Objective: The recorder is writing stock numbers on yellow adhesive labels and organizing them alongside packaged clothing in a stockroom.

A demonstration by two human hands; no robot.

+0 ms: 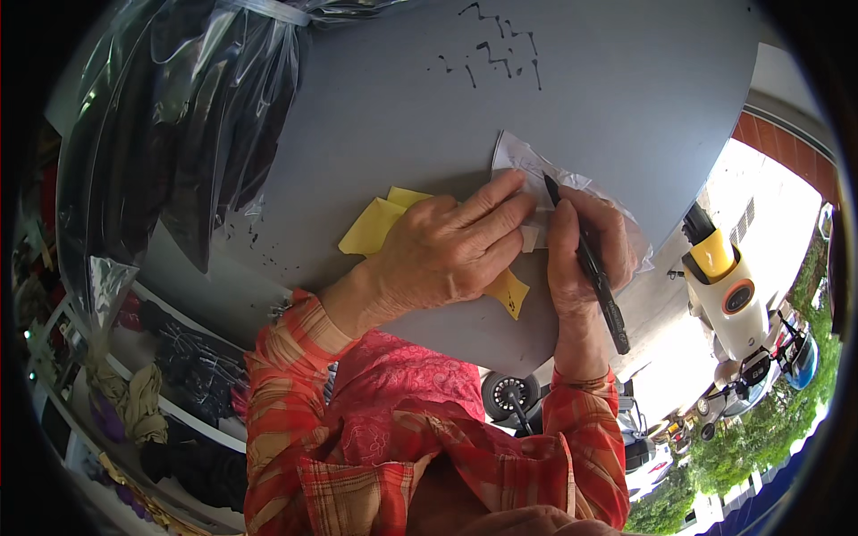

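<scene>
A crumpled sheet of white paper [519,155] with faint handwriting lies on the grey tabletop [402,120]. The fingertips of my left hand [442,254] hold this sheet down; its thumb is hidden. Yellow paper pieces [375,224] stick out from under that hand, and a yellow corner [509,293] with dark marks shows below it. In my right hand [593,248] is a black marker pen [596,275], gripped between thumb and fingers. The pen's tip points at the white sheet, close to the writing; whether it touches cannot be told.
Clear plastic bags [221,100] with dark contents cover the table's left side. Black marker strokes [496,50] mark the far tabletop. A white shelf rack [188,321] with packed goods stands at lower left. A white and yellow scooter [730,301] is parked beyond the right edge.
</scene>
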